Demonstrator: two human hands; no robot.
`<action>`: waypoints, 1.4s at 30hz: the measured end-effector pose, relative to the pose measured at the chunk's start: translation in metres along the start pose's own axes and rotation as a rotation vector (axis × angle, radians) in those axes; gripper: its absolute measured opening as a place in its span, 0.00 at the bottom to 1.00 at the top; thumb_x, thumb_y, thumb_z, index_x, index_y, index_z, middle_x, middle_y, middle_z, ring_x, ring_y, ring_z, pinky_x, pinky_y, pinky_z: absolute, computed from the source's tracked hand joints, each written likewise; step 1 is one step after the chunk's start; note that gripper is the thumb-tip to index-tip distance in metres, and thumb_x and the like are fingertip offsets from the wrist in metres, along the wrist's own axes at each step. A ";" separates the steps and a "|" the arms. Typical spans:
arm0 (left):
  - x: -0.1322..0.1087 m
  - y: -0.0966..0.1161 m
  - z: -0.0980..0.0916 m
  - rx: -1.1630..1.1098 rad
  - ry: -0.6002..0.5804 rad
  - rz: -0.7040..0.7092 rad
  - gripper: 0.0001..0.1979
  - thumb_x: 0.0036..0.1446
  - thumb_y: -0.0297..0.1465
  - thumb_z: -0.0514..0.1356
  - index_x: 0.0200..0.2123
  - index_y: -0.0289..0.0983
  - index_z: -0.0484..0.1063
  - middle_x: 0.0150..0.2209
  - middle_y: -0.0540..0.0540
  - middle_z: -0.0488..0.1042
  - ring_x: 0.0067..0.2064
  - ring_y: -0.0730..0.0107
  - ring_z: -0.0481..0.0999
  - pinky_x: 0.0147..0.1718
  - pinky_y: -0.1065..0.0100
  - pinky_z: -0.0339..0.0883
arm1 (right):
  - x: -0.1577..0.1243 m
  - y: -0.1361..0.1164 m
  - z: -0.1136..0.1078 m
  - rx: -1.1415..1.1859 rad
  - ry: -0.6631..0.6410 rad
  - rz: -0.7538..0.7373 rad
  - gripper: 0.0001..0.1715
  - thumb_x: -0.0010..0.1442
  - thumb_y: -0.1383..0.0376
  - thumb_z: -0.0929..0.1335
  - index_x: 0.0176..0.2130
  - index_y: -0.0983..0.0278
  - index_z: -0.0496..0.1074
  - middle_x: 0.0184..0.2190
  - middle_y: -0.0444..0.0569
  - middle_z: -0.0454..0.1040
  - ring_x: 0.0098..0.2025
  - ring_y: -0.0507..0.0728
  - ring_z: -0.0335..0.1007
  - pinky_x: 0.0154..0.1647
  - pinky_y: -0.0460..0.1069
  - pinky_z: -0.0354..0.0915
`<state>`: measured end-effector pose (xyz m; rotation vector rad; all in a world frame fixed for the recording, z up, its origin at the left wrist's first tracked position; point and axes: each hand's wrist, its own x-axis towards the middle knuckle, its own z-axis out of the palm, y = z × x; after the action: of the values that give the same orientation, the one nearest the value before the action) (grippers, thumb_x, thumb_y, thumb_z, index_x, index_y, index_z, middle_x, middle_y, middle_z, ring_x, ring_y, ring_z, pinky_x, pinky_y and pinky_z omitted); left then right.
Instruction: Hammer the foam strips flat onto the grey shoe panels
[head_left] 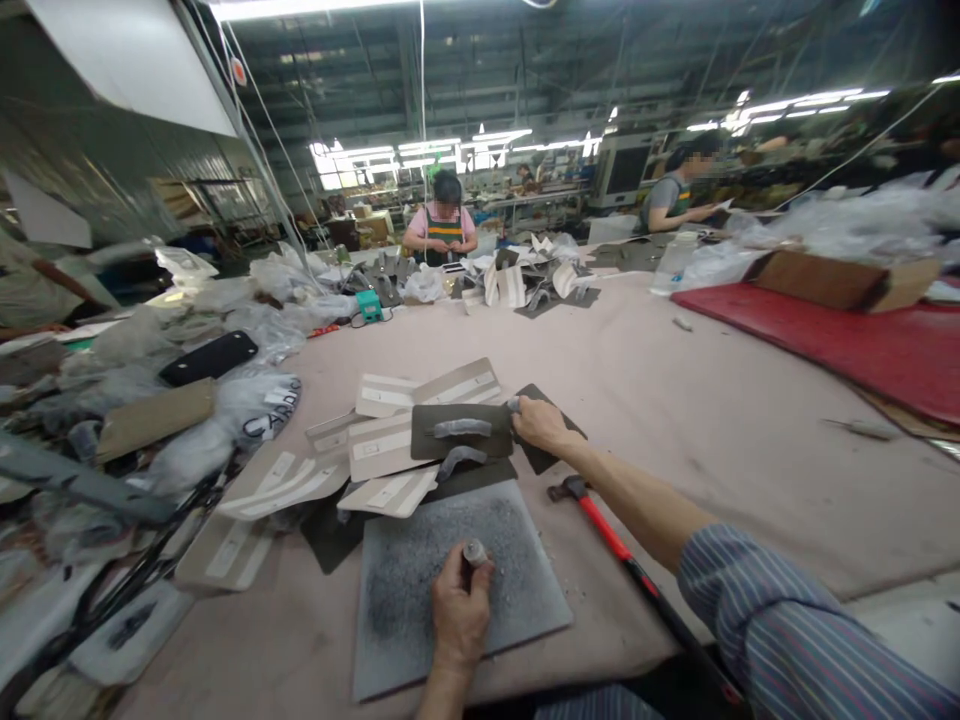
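At the far left, clear plastic bags (199, 440) are heaped along the edge of a pinkish cloth-covered table (675, 400). Right of them, several beige panels (386, 445) with white strips lie overlapping in a loose fan. In front of the panels' right side sits a grey board (517, 560), its surface scuffed and speckled dark, close to the person.

The left hand (461, 605), reaching in from the bottom edge, is over this board. Its thumb and fingers are closed around a small pale cylinder (474, 552), whose round end shows at the top of the grip.

Beyond the board, ahead of the left hand, a dark panel (450, 449) with a plastic-wrapped handle (463, 428) lies across the beige ones. The right hand (541, 425) is at this panel's right edge, fingers drawn together, over a second dark panel (534, 457). Whether those fingers grip anything cannot be told.

Below the right forearm, a red and black hammer (619, 545) lies slantwise, its head just right of the board's far corner. Well to the right, a slim pointed tool (862, 428) rests near a red mat (832, 335).
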<state>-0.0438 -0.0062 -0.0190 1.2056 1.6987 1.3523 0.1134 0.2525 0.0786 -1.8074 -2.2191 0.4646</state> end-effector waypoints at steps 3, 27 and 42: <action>0.000 0.004 -0.001 -0.004 -0.013 0.007 0.14 0.55 0.40 0.62 0.40 0.37 0.74 0.35 0.43 0.81 0.37 0.60 0.81 0.39 0.65 0.74 | -0.041 0.004 -0.023 -0.043 0.061 0.017 0.29 0.66 0.62 0.61 0.63 0.72 0.60 0.46 0.65 0.76 0.49 0.66 0.73 0.50 0.55 0.63; 0.021 0.035 0.049 -0.283 -0.180 -0.008 0.15 0.51 0.36 0.67 0.40 0.36 0.73 0.36 0.45 0.80 0.39 0.65 0.80 0.43 0.66 0.72 | -0.312 -0.001 0.064 0.383 -0.074 0.024 0.28 0.68 0.62 0.58 0.63 0.72 0.62 0.41 0.60 0.78 0.42 0.65 0.77 0.44 0.57 0.69; 0.019 0.025 0.049 -0.141 -0.257 0.018 0.11 0.56 0.35 0.64 0.40 0.36 0.75 0.37 0.44 0.81 0.40 0.64 0.78 0.44 0.66 0.70 | -0.280 0.098 0.042 0.023 0.193 0.216 0.19 0.66 0.61 0.64 0.52 0.67 0.70 0.44 0.56 0.71 0.47 0.63 0.67 0.50 0.54 0.63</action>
<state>-0.0001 0.0304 -0.0064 1.2557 1.3943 1.2458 0.2435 -0.0079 0.0050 -1.9979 -1.8951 0.3375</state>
